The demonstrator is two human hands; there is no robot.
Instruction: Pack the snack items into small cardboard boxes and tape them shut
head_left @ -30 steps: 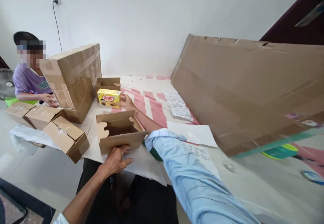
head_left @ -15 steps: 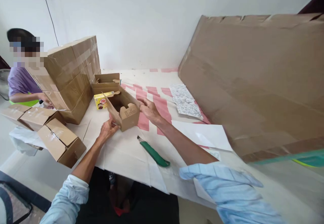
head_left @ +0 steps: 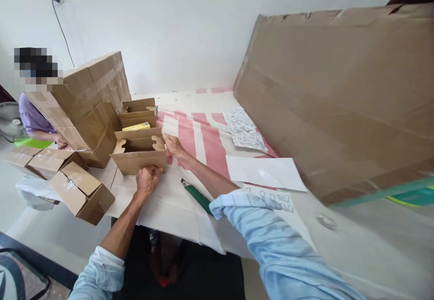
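An open cardboard box (head_left: 140,161) sits on the cloth-covered table, its flaps standing up and its notched end tabs showing. My left hand (head_left: 148,180) is closed at the lower front face of this box, near its right corner. At the box's right end, my right hand (head_left: 173,145) grips the edge with fingers bent. Directly behind stands a second open box (head_left: 137,120), and a small yellow carton (head_left: 136,127) shows partly between the two. A green utility knife (head_left: 198,198) lies to the right of my left hand, its handle partly covered by my right sleeve.
Taped cardboard boxes (head_left: 96,105) are stacked at the left, beside a person in a purple sleeve (head_left: 37,117). Closed boxes (head_left: 81,191) stand at the table's left edge. White sheets (head_left: 266,173) and a patterned sheet (head_left: 244,128) lie right of centre. A large cardboard panel (head_left: 332,105) leans at right.
The open box has turned so its long side faces me and moved left, lining up before the box behind. Both hands have moved with it. The yellow carton is now mostly hidden.
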